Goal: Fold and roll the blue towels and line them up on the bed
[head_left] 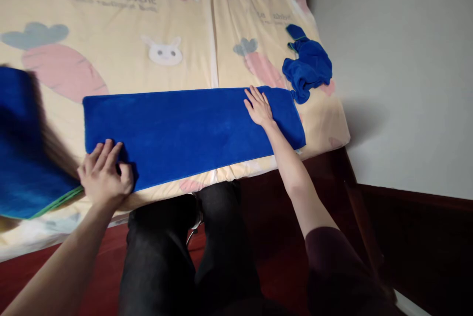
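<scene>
The folded towel (pixel 192 128) lies along the bed's (pixel 185 25) near edge, the right hand (pixel 258 107) flat on it with fingers spread. The left hand (pixel 105 170) has its fingers curled over the corner, grip unclear. An uneven tug could skew the fold or slide the towel off that edge.

royal blue folded towel (pixel 192 126), cream bedsheet (pixel 121 25) with pink carrots, white rabbit

Three blue cloths (pixel 192 128) (pixel 308 67) (pixel 22 158), two hands (pixel 105 170) (pixel 259 108)

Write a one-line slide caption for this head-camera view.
Left hand holds the near-left corner of a folded blue towel on a carrot-print bed sheet; right hand lies flat near its right end.
</scene>
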